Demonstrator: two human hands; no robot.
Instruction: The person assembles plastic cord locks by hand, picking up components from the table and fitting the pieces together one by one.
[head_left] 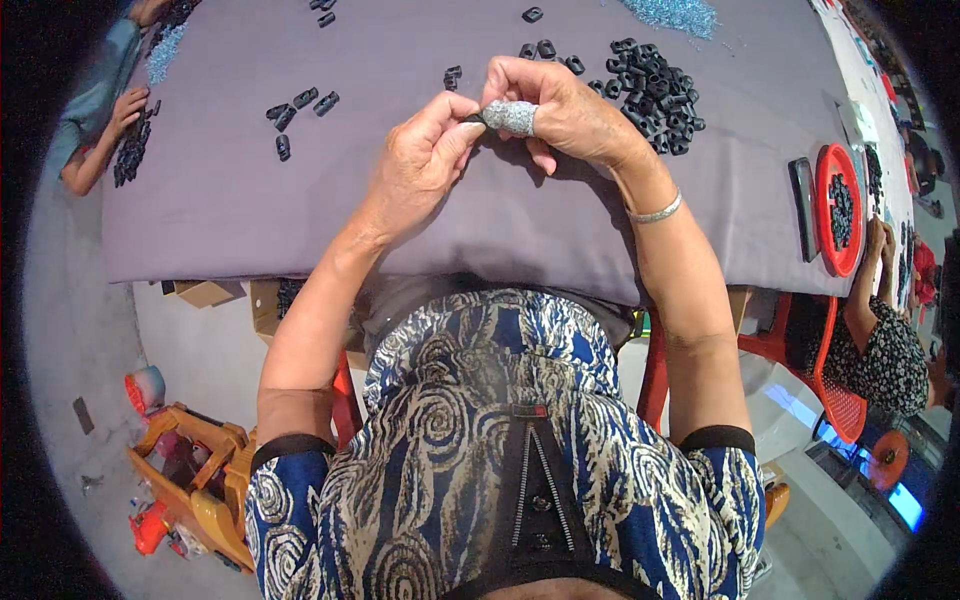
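Note:
Above the cloth-covered table (240,220), my two hands meet at a small black piece (478,119), mostly hidden by the fingers. My left hand (415,165) pinches it between thumb and forefinger. From the other side my right hand (585,115) closes on it, a grey wrapping (512,118) round one digit and a silvery bangle (657,208) on the wrist. Just right of my right hand lies a heap of small black hollow plastic parts (655,90). A pair of similar parts (452,77) rests beyond my left hand.
More black parts (300,105) lie scattered to the left. Blue glittering beads (675,14) sit at the far edge. At right are a red tray (822,200) of black pieces and a black flat object (803,210). Another person's hand (130,107) works at the left edge.

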